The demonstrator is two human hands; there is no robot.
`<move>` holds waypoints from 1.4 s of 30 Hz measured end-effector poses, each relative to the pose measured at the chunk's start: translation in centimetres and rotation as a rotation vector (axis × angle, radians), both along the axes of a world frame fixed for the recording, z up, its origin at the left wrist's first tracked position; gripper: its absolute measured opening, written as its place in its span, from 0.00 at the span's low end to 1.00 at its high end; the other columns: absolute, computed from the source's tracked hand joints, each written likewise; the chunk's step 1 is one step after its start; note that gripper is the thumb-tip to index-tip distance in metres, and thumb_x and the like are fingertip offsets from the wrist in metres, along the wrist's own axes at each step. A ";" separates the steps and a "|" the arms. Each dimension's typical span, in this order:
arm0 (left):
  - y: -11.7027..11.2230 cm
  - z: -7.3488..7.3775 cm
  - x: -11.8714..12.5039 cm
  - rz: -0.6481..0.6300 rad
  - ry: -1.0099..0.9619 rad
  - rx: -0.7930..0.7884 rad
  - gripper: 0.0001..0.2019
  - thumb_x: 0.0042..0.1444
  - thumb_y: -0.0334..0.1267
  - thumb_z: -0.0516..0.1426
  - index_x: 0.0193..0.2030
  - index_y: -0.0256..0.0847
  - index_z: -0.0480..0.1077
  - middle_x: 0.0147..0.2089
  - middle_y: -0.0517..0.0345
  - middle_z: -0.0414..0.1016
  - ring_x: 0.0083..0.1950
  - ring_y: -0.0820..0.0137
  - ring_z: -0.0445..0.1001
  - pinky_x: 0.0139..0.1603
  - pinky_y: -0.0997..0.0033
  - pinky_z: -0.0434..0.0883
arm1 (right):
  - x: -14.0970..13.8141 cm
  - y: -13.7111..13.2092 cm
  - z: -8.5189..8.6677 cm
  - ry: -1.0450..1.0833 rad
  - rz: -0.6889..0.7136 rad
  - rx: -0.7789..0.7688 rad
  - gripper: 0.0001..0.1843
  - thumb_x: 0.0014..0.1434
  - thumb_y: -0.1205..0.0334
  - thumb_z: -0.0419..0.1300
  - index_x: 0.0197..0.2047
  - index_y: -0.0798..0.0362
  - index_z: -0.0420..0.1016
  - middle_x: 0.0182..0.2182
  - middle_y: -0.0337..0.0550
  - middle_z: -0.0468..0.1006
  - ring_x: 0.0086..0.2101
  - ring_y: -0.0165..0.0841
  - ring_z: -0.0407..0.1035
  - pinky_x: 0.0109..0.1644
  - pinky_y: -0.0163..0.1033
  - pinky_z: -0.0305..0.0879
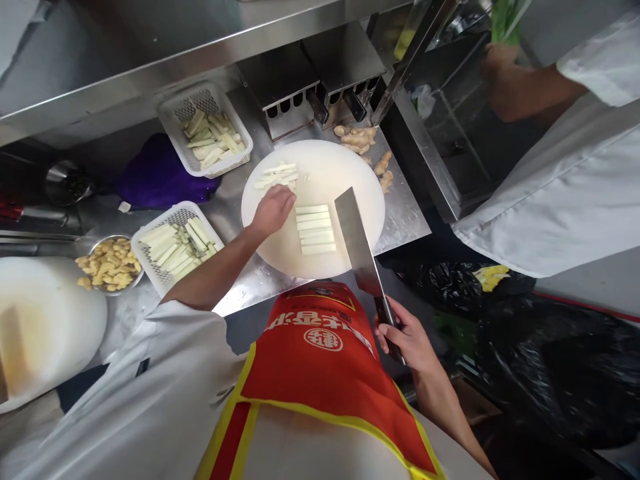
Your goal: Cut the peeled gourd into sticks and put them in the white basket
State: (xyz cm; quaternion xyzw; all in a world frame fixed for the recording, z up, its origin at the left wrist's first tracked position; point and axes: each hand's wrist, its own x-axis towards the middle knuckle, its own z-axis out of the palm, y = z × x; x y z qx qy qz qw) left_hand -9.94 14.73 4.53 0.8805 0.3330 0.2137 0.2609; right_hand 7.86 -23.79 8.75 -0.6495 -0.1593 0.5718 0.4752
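A round white cutting board (320,180) lies in front of me on a steel counter. On it, pale vegetable strips (316,230) sit side by side in a neat block. Thinner pale sticks (278,175) are heaped near the board's far left. My left hand (274,210) is over the board between the two groups, its fingers curled together; whatever may be under them is hidden. My right hand (403,333) grips the dark handle of a cleaver (359,243). The broad blade points away from me, over the board's right edge, apart from the strips.
White baskets of cut vegetable pieces (235,165) (165,283) stand at left. Beside them are a bowl of ginger pieces (114,263) and a purple cloth bag (163,173). Ginger roots (357,139) lie behind the board. A co-worker's arm (520,87) holds greens over a sink at right.
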 end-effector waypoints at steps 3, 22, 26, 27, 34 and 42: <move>-1.0 -2.3 -0.9 -0.016 0.027 -0.106 0.13 0.65 0.38 0.52 0.47 0.42 0.76 0.51 0.49 0.77 0.52 0.62 0.75 0.58 0.62 0.72 | -2.5 1.0 0.7 0.141 -0.042 0.027 0.38 0.53 0.50 0.70 0.63 0.45 0.63 0.26 0.33 0.73 0.17 0.28 0.62 0.18 0.35 0.58; -0.1 -5.5 -0.5 -0.123 -0.032 -0.109 0.10 0.64 0.33 0.54 0.43 0.42 0.78 0.52 0.52 0.80 0.55 0.60 0.74 0.62 0.58 0.68 | -10.4 7.8 2.1 0.010 0.099 -0.019 0.39 0.62 0.47 0.59 0.74 0.41 0.53 0.30 0.34 0.69 0.20 0.29 0.65 0.20 0.36 0.65; -0.2 -5.4 -0.6 -0.146 -0.058 -0.123 0.10 0.64 0.33 0.54 0.42 0.41 0.78 0.50 0.51 0.80 0.54 0.61 0.75 0.62 0.59 0.69 | -10.3 7.4 2.2 0.000 0.057 0.000 0.39 0.63 0.46 0.60 0.73 0.42 0.53 0.30 0.32 0.69 0.20 0.27 0.65 0.19 0.34 0.64; -0.2 -5.4 -0.6 -0.149 -0.063 -0.128 0.10 0.64 0.33 0.54 0.42 0.41 0.78 0.49 0.52 0.80 0.54 0.61 0.75 0.62 0.59 0.69 | -10.2 7.3 2.3 0.000 0.055 0.003 0.40 0.63 0.46 0.61 0.73 0.42 0.53 0.30 0.32 0.69 0.20 0.27 0.65 0.19 0.34 0.64; -0.3 -5.3 -0.6 -0.115 -0.103 -0.139 0.09 0.62 0.32 0.55 0.41 0.42 0.78 0.49 0.52 0.79 0.54 0.62 0.75 0.61 0.60 0.70 | -10.3 7.8 2.2 0.031 0.069 -0.002 0.41 0.62 0.46 0.61 0.73 0.43 0.53 0.29 0.31 0.70 0.19 0.26 0.64 0.18 0.33 0.64; -0.2 -5.9 -0.6 -0.125 -0.127 -0.108 0.06 0.60 0.33 0.58 0.39 0.42 0.77 0.48 0.53 0.78 0.52 0.64 0.75 0.58 0.63 0.72 | -10.3 8.2 1.7 0.025 0.114 -0.011 0.37 0.64 0.48 0.60 0.72 0.43 0.55 0.29 0.31 0.69 0.19 0.27 0.65 0.19 0.34 0.64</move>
